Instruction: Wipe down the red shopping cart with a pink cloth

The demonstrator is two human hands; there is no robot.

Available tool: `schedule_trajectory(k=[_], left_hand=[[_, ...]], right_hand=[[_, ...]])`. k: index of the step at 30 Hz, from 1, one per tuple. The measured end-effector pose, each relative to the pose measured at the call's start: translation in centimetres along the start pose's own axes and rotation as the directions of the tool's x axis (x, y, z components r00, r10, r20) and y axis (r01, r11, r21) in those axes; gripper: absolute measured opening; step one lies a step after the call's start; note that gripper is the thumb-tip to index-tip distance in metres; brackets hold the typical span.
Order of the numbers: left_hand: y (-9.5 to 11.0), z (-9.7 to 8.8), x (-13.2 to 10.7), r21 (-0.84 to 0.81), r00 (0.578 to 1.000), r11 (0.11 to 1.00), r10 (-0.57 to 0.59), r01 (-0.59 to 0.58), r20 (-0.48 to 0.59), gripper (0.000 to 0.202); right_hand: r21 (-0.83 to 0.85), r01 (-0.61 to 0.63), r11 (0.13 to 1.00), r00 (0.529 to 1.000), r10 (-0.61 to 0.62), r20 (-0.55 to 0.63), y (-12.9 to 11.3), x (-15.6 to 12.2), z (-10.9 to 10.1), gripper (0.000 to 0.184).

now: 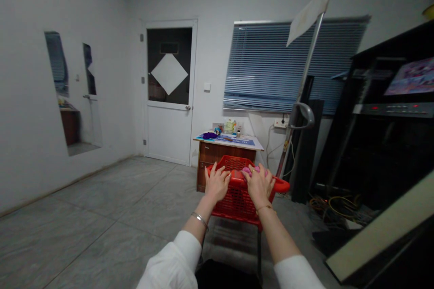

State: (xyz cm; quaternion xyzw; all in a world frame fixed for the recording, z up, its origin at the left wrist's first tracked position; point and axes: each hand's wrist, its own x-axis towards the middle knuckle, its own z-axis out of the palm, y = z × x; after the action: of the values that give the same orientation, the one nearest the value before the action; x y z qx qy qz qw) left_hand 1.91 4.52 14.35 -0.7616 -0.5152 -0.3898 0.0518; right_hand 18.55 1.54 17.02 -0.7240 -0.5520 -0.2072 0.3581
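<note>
Both my hands rest on the near handle of a small red mesh cart (233, 201) in front of me. My left hand (216, 183) is closed over the left part of the handle, fingers curled on top. My right hand (259, 184) is closed over the right part of the same handle. Pink things (250, 170) lie in the cart's basket just beyond my right fingers; I cannot make out what they are. I wear white sleeves and a bracelet on each wrist.
A small wooden desk (228, 150) with bottles and a purple object stands right behind the cart. A white door (168, 95) is at the back, a window with blinds (281, 67) to its right. A slanted metal pole (301, 99), black equipment (383, 135) and floor cables (339, 205) crowd the right.
</note>
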Motion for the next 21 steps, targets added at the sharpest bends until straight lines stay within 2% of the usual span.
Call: schedule_trajectory(k=[2, 6, 12, 15, 18, 21], left_hand=[[0.0, 0.0, 0.0, 0.003, 1.000, 1.000, 0.002, -0.002, -0.004, 0.034], [0.0, 0.0, 0.0, 0.007, 1.000, 1.000, 0.008, -0.008, -0.007, 0.033], [-0.2, 0.0, -0.1, 0.028, 0.999, 0.999, 0.044, -0.043, -0.018, 0.036], [-0.2, 0.0, 0.0, 0.036, 0.998, 0.998, 0.055, -0.054, -0.017, 0.036], [-0.2, 0.1, 0.0, 0.041, 0.998, 0.998, 0.053, -0.052, -0.022, 0.036], [-0.1, 0.2, 0.0, 0.053, 0.997, 0.996, 0.069, -0.067, -0.032, 0.036]], right_hand=[[-0.005, 0.028, 1.000, 1.000, -0.028, -0.010, -0.6, -0.2, 0.0, 0.043], [0.009, 0.186, 0.983, 0.983, -0.185, -0.012, -0.8, 0.1, -0.4, 0.042], [0.055, 0.360, 0.931, 0.931, -0.363, 0.040, 1.5, 1.5, -0.7, 0.032], [0.073, 0.295, 0.953, 0.954, -0.298, 0.037, 2.5, 2.0, -0.8, 0.031], [0.075, 0.187, 0.979, 0.982, -0.188, 0.007, 2.1, 1.8, -0.8, 0.033], [0.086, 0.230, 0.969, 0.973, -0.228, -0.036, 0.4, 0.8, -0.6, 0.031]])
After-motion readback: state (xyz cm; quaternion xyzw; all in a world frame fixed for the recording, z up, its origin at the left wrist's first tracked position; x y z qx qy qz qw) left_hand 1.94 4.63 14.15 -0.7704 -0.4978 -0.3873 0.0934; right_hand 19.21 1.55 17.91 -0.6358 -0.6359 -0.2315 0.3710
